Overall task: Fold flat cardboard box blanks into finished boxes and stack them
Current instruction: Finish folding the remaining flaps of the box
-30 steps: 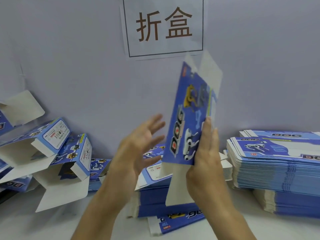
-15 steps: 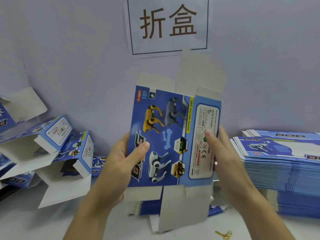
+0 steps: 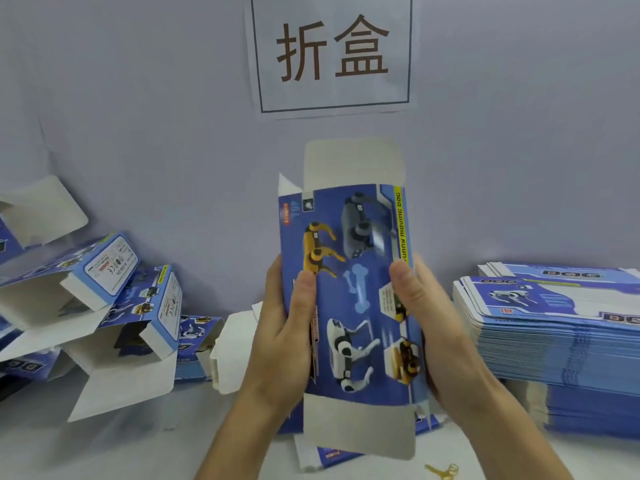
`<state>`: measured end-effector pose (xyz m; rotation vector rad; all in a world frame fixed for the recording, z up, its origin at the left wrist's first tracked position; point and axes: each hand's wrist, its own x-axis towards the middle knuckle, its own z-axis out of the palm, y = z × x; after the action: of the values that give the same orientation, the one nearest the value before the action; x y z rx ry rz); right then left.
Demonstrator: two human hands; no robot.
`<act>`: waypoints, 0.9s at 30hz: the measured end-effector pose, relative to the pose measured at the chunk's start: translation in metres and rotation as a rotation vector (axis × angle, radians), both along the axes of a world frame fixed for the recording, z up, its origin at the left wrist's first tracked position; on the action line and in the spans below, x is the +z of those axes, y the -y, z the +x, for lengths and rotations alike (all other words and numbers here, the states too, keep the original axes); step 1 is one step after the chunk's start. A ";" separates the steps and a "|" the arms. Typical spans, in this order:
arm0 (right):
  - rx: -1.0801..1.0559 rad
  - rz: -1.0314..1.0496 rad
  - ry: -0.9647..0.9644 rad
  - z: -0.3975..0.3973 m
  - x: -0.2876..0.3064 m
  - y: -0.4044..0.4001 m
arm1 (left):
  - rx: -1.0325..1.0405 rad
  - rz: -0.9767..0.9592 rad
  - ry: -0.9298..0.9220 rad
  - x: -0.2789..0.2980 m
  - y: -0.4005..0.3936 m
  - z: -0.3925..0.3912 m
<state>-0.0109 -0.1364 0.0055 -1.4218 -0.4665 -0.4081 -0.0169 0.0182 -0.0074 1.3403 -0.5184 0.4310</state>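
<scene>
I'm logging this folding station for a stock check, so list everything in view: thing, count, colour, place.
Box blank: one, blue with white flaps, upright at centre, held on both sides.
Folded boxes: several, blue and white, piled at left, flaps open.
Flat blanks stack: one tall stack, blue, right.
Loose blanks: a few, blue, on the table under the held blank.
Wall sign: one, white with brown characters, top centre.
Small object: one, yellow, bottom edge; too blurred to identify.
Left hand: grip on the blank's left edge.
Right hand: grip on its right edge.
</scene>
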 end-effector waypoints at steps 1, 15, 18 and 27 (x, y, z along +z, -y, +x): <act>-0.070 -0.014 0.034 -0.001 -0.003 0.006 | -0.015 0.012 0.016 -0.001 0.002 -0.001; -0.134 -0.252 0.026 0.000 -0.022 0.005 | -0.198 -0.112 -0.290 0.033 -0.033 -0.017; -0.012 -0.242 0.016 0.001 -0.024 0.002 | -0.119 -0.081 -0.266 0.034 -0.037 -0.019; 0.003 -0.098 0.194 -0.011 -0.014 -0.013 | 0.152 0.005 0.072 0.022 -0.012 -0.017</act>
<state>-0.0222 -0.1237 -0.0083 -1.4824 -0.6533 -0.5301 -0.0335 0.0306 0.0151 1.3776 -0.4784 0.6050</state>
